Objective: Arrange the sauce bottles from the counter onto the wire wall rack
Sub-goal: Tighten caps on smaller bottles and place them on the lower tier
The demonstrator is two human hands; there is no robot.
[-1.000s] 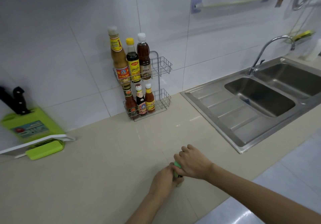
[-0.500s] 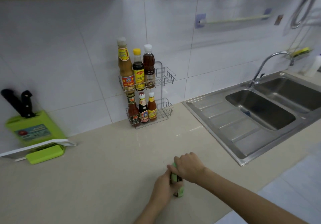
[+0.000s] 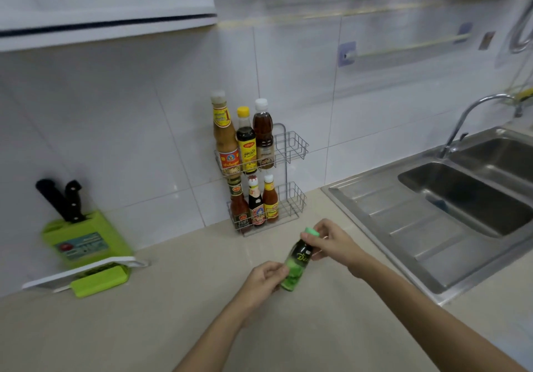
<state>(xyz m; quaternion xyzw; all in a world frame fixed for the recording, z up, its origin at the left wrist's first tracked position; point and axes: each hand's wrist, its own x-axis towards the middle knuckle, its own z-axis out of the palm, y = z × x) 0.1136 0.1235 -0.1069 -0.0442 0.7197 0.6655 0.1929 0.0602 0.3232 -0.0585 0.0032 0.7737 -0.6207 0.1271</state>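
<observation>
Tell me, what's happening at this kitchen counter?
A person is tidying sauce bottles onto a two-tier wire rack against the tiled wall. Six bottles already stand in it, three on each tier, with free space at the right of both. Both hands hold a green-capped bottle tilted above the counter: the left hand at its base, the right hand near its cap. It is not yet in the rack.

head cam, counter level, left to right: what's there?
Green plastic knife block → two-tier wire rack of sauce bottles → green-capped dark bottle held in both hands → stainless steel double sink.
</observation>
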